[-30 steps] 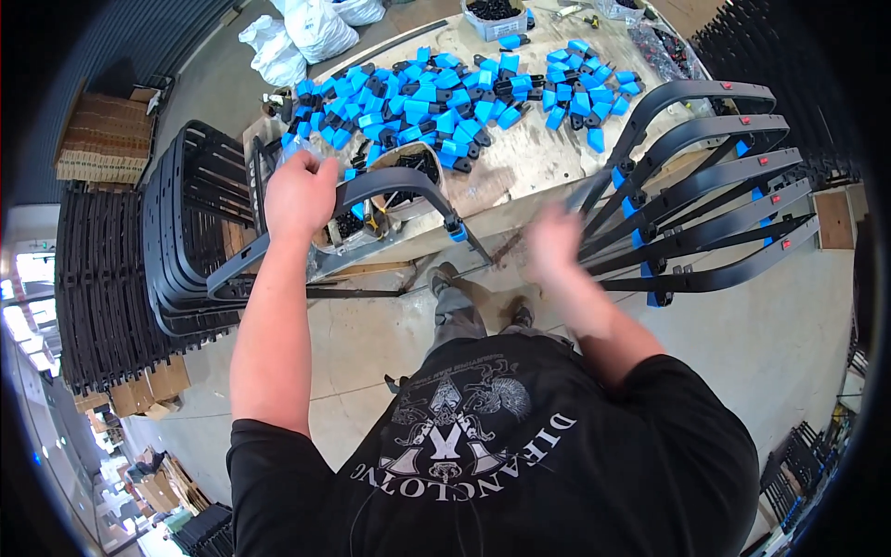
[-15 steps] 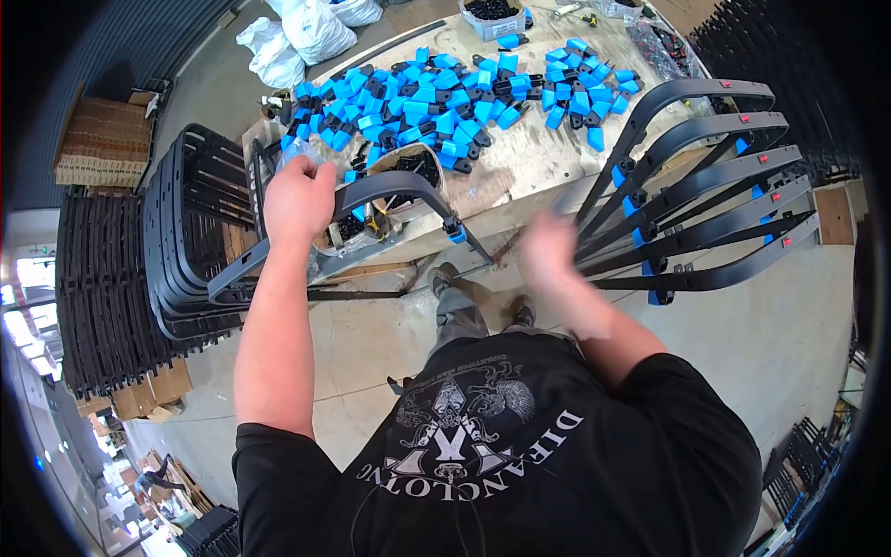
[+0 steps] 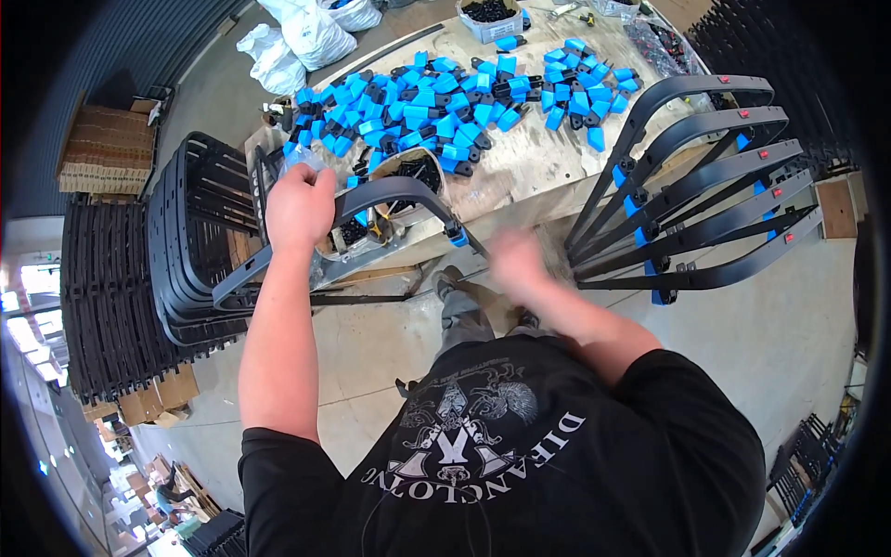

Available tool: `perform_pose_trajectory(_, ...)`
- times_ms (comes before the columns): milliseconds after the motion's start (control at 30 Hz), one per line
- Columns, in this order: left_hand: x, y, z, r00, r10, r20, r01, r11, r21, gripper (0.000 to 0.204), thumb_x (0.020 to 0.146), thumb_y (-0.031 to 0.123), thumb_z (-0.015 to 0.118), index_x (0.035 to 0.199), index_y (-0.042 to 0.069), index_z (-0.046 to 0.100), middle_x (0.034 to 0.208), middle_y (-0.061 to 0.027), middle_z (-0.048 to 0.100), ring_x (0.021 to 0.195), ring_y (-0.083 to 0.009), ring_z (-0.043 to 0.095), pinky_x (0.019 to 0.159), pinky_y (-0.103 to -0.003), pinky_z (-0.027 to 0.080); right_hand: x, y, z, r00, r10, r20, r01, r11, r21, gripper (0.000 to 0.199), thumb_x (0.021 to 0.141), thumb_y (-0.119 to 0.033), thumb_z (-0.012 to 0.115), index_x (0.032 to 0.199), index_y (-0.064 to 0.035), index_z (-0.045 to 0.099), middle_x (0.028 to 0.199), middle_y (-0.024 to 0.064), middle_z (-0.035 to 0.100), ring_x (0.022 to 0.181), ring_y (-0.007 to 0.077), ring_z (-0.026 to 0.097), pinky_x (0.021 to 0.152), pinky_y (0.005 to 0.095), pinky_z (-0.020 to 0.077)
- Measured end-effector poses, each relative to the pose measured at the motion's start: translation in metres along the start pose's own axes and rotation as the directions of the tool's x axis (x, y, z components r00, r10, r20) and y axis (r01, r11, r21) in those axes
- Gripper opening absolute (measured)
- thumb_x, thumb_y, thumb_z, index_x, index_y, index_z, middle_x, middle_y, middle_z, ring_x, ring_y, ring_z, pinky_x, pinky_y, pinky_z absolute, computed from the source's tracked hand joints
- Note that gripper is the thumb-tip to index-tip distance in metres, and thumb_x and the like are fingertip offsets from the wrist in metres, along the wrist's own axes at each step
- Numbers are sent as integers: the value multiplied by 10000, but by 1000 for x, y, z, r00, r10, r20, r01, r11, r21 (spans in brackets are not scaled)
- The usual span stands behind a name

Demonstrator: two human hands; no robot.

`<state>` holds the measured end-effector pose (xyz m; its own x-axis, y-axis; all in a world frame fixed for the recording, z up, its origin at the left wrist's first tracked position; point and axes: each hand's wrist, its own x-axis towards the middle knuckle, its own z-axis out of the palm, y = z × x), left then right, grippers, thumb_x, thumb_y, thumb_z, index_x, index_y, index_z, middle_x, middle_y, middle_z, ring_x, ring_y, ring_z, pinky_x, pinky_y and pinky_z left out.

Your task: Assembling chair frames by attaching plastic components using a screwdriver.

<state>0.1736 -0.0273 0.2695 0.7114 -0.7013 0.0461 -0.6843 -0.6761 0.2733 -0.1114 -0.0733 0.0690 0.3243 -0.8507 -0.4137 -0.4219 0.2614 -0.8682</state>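
My left hand [image 3: 301, 209] is closed round the upper bar of a black curved frame [image 3: 394, 188], held at the near left edge of the workbench. A small blue piece [image 3: 458, 238] sits on the frame's right side, just past the bend. My right hand [image 3: 516, 260] is a little to the right of that side, smeared by motion. Its fingers are too blurred to show what they do or hold. Below the left part of the bench top, more black frames [image 3: 176, 241] stand in a stack beside my left forearm.
Many blue-and-black plastic parts [image 3: 408, 102] lie heaped on the wooden workbench [image 3: 520, 172]. An open box of small black parts [image 3: 418, 172] stands at its near edge. Several black frames with blue pieces [image 3: 691, 186] fan out at the right. White sacks [image 3: 311, 37] lie beyond.
My right hand has moved left, away from the fanned frames and closer to the held frame. My left hand keeps its grip in nearly the same place.
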Motion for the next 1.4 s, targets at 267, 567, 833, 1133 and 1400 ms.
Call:
perform_pose_trajectory(267,-5,-6,0,1000,-15,2,15,1000,-20,393,889,394,593,918,21,710,943,-225,722,921,-407,691,848,-476,531,15,-16,-61,955,255,154,-298,808,508,184,1042,-284,545,982,-112,518,633,-21,487,442,105,388,410,288,312)
perform_pose_trajectory(567,-4,-3,-5,1000,-17,20,17,1000,-21,407,887,400,587,967,26,725,942,-217,727,928,-402,695,855,-469,534,-27,-41,-14,912,120,391,-124,992,-15,310,1010,-301,596,1004,6,636,752,67,562,716,197,539,659,390,476)
perform_pose_trajectory(833,-1,4,-6,999,-19,27,19,1000,-20,416,892,409,580,971,26,722,971,-220,728,954,-402,694,864,-471,533,23,31,-17,972,38,-230,21,968,251,291,1017,-285,568,1009,5,550,781,123,609,599,220,590,528,378,461)
perform_pose_trajectory(1133,-5,-4,-9,999,-26,18,26,1000,-15,415,894,415,576,974,33,716,979,-217,730,959,-407,688,867,-481,530,22,-15,-70,972,208,113,-236,840,488,267,1041,-289,540,1010,-24,517,738,90,562,537,182,531,475,350,444)
perform_pose_trajectory(1400,-6,-10,-5,1000,-17,14,17,999,-42,407,900,412,576,977,35,712,1001,-209,732,976,-401,689,874,-479,532,-24,-46,-14,812,204,548,-338,928,155,283,1005,-273,604,1072,-12,516,648,30,506,510,156,488,456,324,389)
